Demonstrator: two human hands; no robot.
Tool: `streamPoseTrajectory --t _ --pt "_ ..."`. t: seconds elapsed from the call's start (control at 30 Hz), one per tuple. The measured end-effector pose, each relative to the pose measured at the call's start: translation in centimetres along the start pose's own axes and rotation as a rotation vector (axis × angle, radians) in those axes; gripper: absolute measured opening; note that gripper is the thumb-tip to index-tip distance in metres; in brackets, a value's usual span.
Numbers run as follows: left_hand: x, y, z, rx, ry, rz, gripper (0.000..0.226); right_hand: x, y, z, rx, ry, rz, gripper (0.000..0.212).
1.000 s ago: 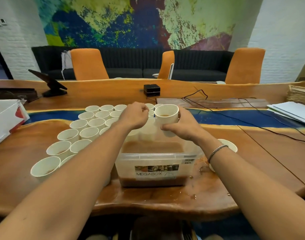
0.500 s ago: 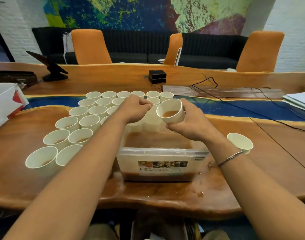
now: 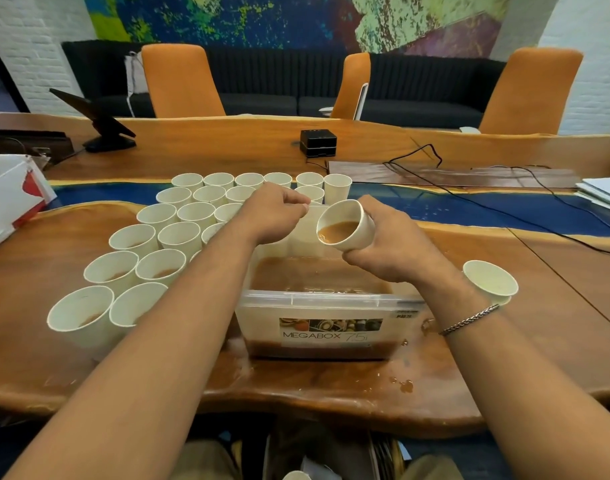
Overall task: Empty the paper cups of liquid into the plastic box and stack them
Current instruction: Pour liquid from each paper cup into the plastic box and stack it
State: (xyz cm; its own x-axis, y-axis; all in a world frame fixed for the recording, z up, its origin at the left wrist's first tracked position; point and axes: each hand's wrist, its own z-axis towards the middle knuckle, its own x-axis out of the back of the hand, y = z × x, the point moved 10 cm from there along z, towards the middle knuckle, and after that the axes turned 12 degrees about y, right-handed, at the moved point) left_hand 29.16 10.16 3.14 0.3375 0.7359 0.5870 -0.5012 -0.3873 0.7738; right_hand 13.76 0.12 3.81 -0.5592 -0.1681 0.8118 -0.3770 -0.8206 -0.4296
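Above the far side of the plastic box, which sits at the near edge of the surface, the right hand grips a paper cup round its lower wall and tips it toward the person. The brown liquid inside lies right at the lowered lip, so the pour looks about to begin. The left hand hovers just beside it with fingers curled and thumb against the forefinger. Its underside is hidden, so whether it pinches anything cannot be told. Rows of full cups crowd the left half of the surface, close to the box's left side. An emptied cup leans to the box's right, near the right wrist.

Several things could go wrong from here. The box holds a good depth of brown liquid, so a fast tip would likely splash over the low rim. Drops on the surface near its front edge suggest this happens easily. The thin cup wall may buckle under a tight grip and send the stream sideways. The left forearm lies close over the nearest full cups, and a careless sweep could knock them over.
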Motion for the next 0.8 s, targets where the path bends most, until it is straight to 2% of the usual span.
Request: streamPoseTrajectory --t 0.33,0.8 --pt "0.18 0.21 -0.43 0.014 0.001 0.014 0.028 0.0 -0.44 -0.25 0.04 -0.011 -0.102 0.064" --pt "0.27 0.47 -0.69 0.011 -0.002 0.019 0.029 0.07 -0.64 -0.2 0.056 -0.007 -0.127 0.067"
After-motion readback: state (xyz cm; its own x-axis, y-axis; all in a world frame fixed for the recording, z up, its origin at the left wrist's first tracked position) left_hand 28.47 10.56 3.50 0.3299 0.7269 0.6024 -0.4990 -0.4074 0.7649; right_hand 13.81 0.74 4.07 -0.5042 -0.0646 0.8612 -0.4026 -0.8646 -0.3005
